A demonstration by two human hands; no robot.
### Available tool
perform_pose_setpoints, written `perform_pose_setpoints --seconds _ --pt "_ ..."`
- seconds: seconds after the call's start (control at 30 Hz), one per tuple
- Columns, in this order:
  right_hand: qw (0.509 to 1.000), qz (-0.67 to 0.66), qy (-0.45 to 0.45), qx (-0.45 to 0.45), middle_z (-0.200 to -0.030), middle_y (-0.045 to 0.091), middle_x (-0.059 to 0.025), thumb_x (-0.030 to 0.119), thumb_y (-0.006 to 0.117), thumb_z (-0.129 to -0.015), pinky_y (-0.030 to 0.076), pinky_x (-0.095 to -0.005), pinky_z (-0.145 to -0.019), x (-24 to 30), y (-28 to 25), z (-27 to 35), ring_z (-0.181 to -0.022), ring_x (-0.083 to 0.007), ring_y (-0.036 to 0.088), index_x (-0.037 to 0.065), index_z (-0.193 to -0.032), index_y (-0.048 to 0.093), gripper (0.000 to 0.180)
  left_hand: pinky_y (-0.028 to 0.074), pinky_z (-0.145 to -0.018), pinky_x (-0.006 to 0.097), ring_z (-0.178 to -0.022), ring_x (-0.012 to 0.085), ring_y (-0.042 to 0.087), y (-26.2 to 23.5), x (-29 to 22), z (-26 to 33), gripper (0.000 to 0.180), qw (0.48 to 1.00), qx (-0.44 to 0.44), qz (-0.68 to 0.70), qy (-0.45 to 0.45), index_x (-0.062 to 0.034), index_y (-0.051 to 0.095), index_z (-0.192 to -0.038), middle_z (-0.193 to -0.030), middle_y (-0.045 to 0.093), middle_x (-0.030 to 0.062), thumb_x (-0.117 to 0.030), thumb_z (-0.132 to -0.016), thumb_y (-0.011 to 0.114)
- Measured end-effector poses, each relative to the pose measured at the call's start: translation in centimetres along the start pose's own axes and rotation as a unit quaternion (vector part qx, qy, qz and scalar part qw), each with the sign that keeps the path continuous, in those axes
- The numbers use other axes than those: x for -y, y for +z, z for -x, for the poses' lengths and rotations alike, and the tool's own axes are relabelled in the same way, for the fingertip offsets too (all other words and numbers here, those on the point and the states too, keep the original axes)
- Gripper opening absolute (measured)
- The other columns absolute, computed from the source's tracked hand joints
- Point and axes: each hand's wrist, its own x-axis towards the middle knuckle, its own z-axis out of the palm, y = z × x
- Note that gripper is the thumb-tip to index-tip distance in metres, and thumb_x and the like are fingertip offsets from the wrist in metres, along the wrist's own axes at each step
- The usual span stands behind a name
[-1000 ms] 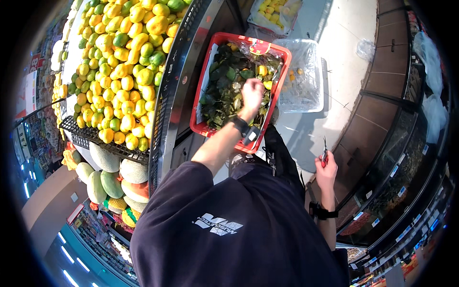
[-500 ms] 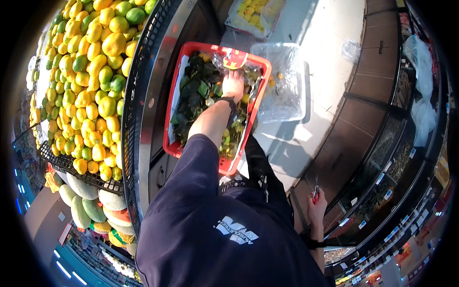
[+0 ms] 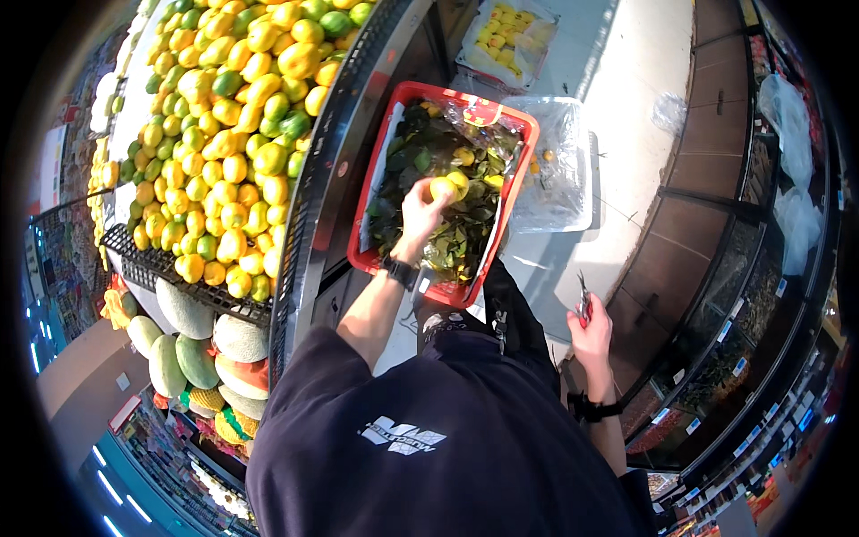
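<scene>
Sunlight falls across the pale floor (image 3: 631, 152) in your head view, between a heaped citrus display (image 3: 224, 152) on your left and dark cabinets (image 3: 716, 116) on your right. Count one red crate (image 3: 512, 195) in front of you, one pale crate (image 3: 568, 192) under clear plastic just beside it, and one shallow tray (image 3: 490, 75) of yellow fruit farther off. Dark green leaves (image 3: 407, 174) fill much of the red crate. Your left hand (image 3: 420, 210) is over them, thumb and fingers pinching a yellow fruit (image 3: 441, 188) above the crate's middle; a second rounded fruit shows right against it, and you cannot tell whether that is held too. Your right hand (image 3: 591, 331), well apart, curls closed around one pair of red-handled snips (image 3: 583, 306), blades pointing away from you.
</scene>
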Motion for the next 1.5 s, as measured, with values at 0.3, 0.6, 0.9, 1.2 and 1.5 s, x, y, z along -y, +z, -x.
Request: perform_pose_setpoints --seconds 0.3,0.6,0.9,1.2,1.5 --pt "0.93 -0.278 -0.042 0.236 -0.092 0.065 -0.0032 0.004 0.065 -0.089 0.049 -0.0265 -0.082 11.3 8.2 0.0 -0.086 -0.0105 0.062 -0.007 -0.119 0.055 0.034 0.045 -0.105 0.052 -0.106 0.0213 0.063 -6.5 -1.6 10.3 0.03 0.84 0.105 0.521 -0.107 -0.0075 0.06 -0.115 -0.111 0.067 0.0065 -0.026 -0.091 0.066" --pt "0.908 -0.333 0.001 0.255 -0.087 0.063 -0.0041 0.006 0.062 -0.089 0.049 -0.0267 -0.073 16.7 13.5 3.4 -0.077 -0.0119 0.061 -0.003 -0.111 0.057 0.024 0.05 -0.097 0.055 -0.103 0.0335 0.065 -7.5 -3.3 11.7 0.013 0.797 0.052 0.582 -0.151 -0.0059 0.057 -0.101 -0.104 0.061 0.0111 -0.015 -0.093 0.059" --pt "0.961 -0.245 0.073 0.106 -0.088 0.063 -0.0063 0.007 0.059 -0.09 0.048 -0.0263 -0.073 7.7 12.0 3.6 -0.08 -0.0132 0.061 -0.006 -0.118 0.054 0.032 0.049 -0.087 0.041 -0.097 0.032 0.059 -3.3 2.3 6.2 0.025 0.977 -0.188 -0.087 0.057 0.0002 0.061 -0.1 -0.1 0.063 0.018 -0.022 -0.088 0.065" --pt "0.985 -0.116 0.126 0.028 -0.079 0.061 -0.006 0.013 0.068 -0.086 0.048 -0.0309 -0.072 -0.1 6.3 6.6 -0.076 -0.0142 0.059 -0.002 -0.107 0.062 0.027 0.047 -0.098 0.046 -0.119 0.0359 0.055 6.3 2.7 -3.0 0.038 0.868 0.18 -0.448 0.116 -0.0033 0.058 -0.118 -0.122 0.06 0.0194 -0.013 -0.081 0.058" --pt "0.985 -0.065 0.157 -0.015 -0.075 0.061 -0.0058 0.013 0.07 -0.085 0.049 -0.0313 -0.069 -6.4 1.7 7.1 -0.07 -0.015 0.057 -0.002 -0.111 0.063 0.031 0.046 -0.092 0.042 -0.111 0.0308 0.057 12.5 6.4 -9.4 0.037 0.854 0.042 -0.515 0.066 -0.0067 0.054 -0.128 -0.119 0.057 0.0167 -0.018 -0.093 0.051"
